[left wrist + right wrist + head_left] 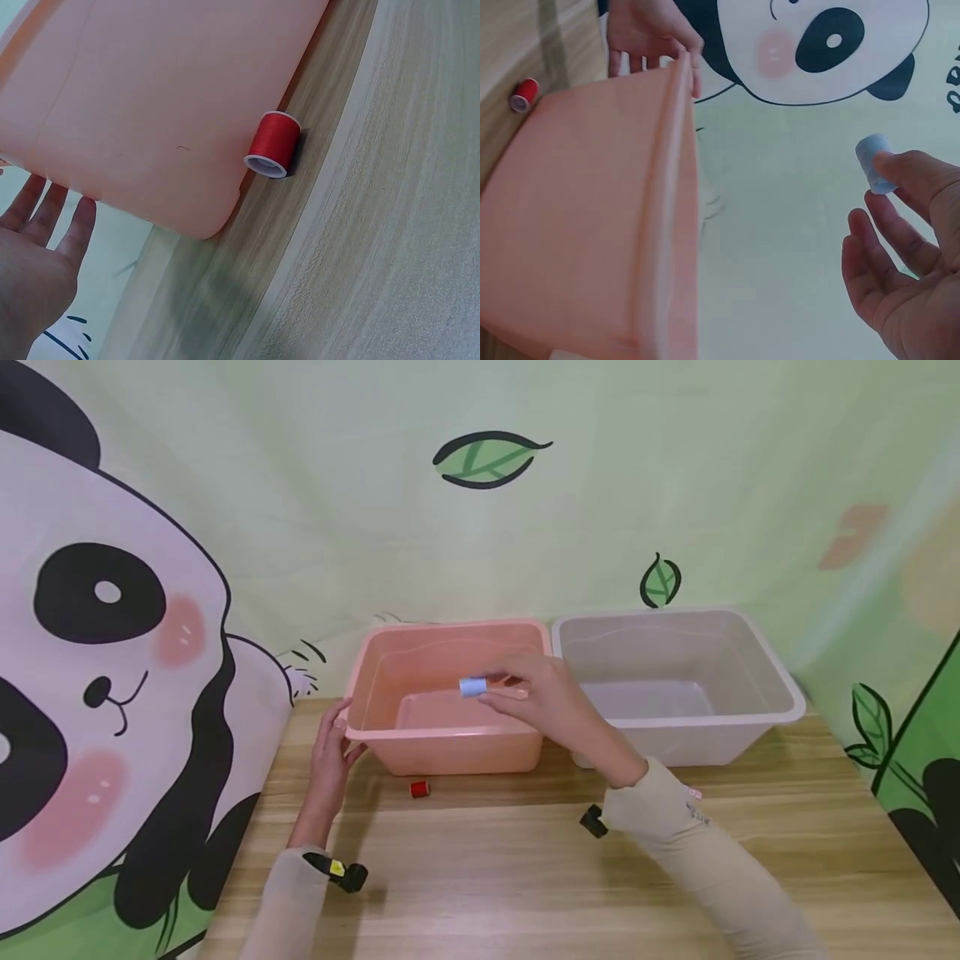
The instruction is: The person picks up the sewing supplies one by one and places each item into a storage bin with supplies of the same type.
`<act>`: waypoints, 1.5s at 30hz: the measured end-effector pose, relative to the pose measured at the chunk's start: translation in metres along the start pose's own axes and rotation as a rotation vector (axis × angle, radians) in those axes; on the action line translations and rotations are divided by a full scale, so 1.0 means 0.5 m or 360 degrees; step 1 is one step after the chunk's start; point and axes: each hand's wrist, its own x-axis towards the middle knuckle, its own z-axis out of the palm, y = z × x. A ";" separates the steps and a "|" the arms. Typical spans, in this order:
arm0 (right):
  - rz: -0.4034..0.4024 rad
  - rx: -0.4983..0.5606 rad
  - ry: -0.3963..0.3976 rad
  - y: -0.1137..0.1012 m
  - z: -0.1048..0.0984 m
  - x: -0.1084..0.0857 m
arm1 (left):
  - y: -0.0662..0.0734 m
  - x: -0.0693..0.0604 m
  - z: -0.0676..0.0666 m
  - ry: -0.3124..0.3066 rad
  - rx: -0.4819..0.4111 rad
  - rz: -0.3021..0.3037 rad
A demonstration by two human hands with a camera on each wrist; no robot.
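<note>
Over the pink plastic bin [450,752], my right hand [543,693] pinches a light blue spool of thread [472,687] between thumb and fingers. The right wrist view shows this blue spool [875,163] at the fingertips, with the other fingers of the hand [922,277] loosely bent. My left hand [332,760] holds the bin's left front corner by the rim, as the right wrist view shows the hand [649,34] there too. A red spool of thread [419,789] lies on its side on the table, close by the bin's front wall.
A grey plastic bin [675,739] stands right beside the pink one. Both stand on a wood-grain table [480,877] before a printed panda backdrop [480,552]. Partly behind the right sleeve lies a small pinkish thing [695,793], too hidden to identify.
</note>
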 end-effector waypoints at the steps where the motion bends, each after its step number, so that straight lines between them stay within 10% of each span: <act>1: -0.0003 0.0015 -0.0003 0.001 -0.005 0.011 | -0.001 0.001 -0.001 -0.0002 0.0003 -0.0002; 22: 0.0325 -0.0029 -0.0351 0.106 -0.016 0.174 | -0.001 -0.002 0.001 0.0031 -0.0004 0.0013; 45: 0.0629 -0.0177 -0.0437 0.189 -0.030 0.198 | -0.002 0.005 0.005 0.0004 -0.0003 0.0028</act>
